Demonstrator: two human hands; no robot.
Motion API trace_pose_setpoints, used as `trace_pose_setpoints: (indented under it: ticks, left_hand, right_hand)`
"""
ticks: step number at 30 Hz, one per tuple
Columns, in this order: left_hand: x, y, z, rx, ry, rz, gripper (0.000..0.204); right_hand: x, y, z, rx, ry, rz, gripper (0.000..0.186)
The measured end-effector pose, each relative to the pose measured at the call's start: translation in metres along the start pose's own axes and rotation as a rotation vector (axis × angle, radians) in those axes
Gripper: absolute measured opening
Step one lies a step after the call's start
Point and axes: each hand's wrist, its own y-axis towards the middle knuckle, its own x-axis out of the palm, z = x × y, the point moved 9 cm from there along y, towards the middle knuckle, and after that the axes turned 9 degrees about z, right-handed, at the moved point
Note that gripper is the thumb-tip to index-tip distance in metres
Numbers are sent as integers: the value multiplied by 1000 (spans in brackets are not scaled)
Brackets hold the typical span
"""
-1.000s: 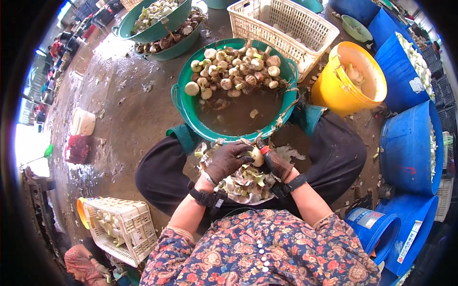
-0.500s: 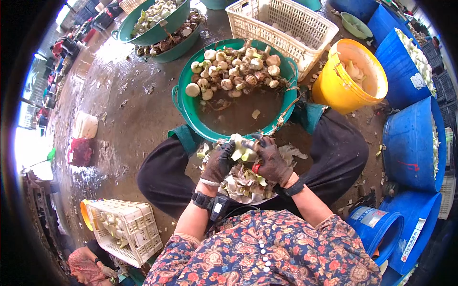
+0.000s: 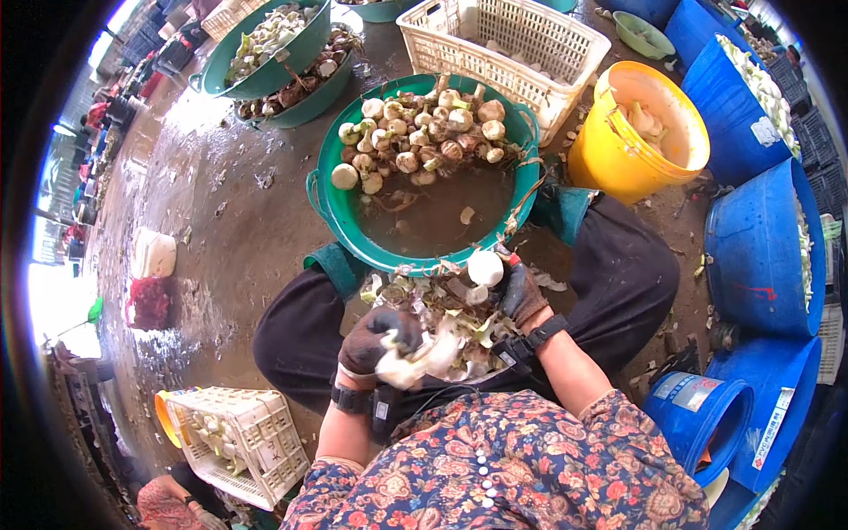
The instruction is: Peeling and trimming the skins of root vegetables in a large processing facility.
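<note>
My right hand (image 3: 523, 293), in a dark glove, is closed on a smooth white garlic bulb (image 3: 485, 268) at the near rim of the green tub (image 3: 329, 212). Something small and red shows at its fingertips, too small to name. Lower and to the left, my gloved left hand (image 3: 378, 343) is closed around a strip of pale garlic skin (image 3: 420, 360), blurred by motion. Between my knees lies a heap of peeled skins (image 3: 477, 329). Unpeeled garlic bulbs (image 3: 422, 132), several with short stems, fill the far part of the tub, with brown dirt in the near part.
Beyond the tub stand a white slatted crate (image 3: 495, 53) and a yellow bucket (image 3: 609, 150) holding pale bulbs. Blue barrels (image 3: 760, 252) line the right side. More green tubs (image 3: 309, 102) are at the far left. A tipped white crate (image 3: 265, 433) and a co-worker (image 3: 168, 503) are at lower left.
My hands have moved apart. The left has pulled down and left with the garlic skin; the right now shows a bare white bulb. The view has shifted slightly.
</note>
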Motion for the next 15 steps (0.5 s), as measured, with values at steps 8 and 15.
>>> trace_pose_setpoints:
  ticks: [8, 15]
  left_hand:
    - [-49, 69, -12, -121, 1407, 164, 48]
    - [-74, 129, -41, -222, 325, 475, 36]
  right_hand:
    - [4, -16, -8, -14, -182, 59, 42]
    - [74, -16, -27, 175, 90, -267, 46]
